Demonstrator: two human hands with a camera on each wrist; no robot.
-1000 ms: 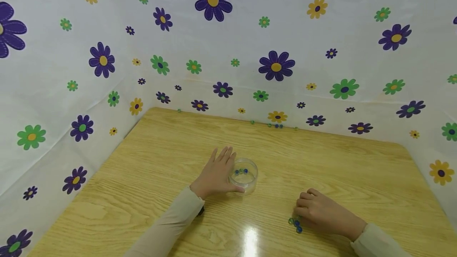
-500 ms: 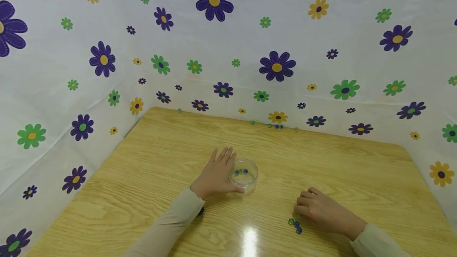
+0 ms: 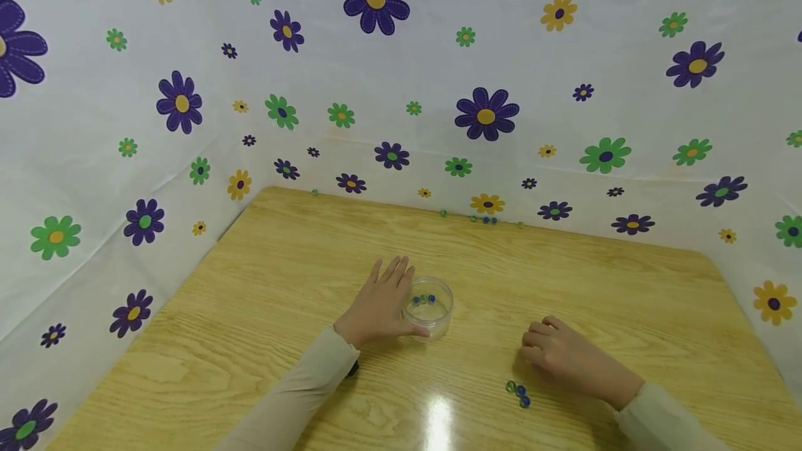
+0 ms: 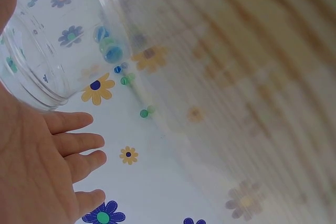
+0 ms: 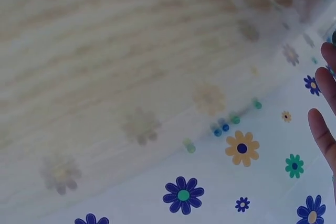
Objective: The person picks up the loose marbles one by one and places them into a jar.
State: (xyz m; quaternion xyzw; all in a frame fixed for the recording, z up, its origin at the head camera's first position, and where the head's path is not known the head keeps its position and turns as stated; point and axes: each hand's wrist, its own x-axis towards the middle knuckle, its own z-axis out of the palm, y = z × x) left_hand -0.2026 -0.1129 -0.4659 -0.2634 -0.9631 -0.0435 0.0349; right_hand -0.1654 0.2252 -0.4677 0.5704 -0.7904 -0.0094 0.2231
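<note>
A clear round plastic jar (image 3: pixel 441 322) stands in the middle of the table with several blue and green glass marbles (image 3: pixel 423 299) on its bottom. Along its left side lies my left hand (image 3: pixel 379 306), thumb in front, fingers straight; the left wrist view shows the jar wall (image 4: pixel 52 72) between thumb and fingers. My right hand (image 3: pixel 573 359) is over the table to the right, fingers curled. At the edge of the right wrist view, a dark green marble (image 5: pixel 334 37) shows at its fingertips, mostly cut off. Just left of that hand lie a green and two blue marbles (image 3: pixel 521 391).
Along the table's far edge, several small green and blue marbles (image 3: pixel 486 220) rest against a white flowered cloth (image 3: pixel 413 75) that rises behind and at the sides. One more green marble (image 3: pixel 315 193) is at the back left. The wooden table (image 3: pixel 282 263) has a bright reflection near its front.
A green marble beside my right fingers has left the table group. My right hand has risen slightly, away from the remaining marbles. The left hand and jar have stayed in place.
</note>
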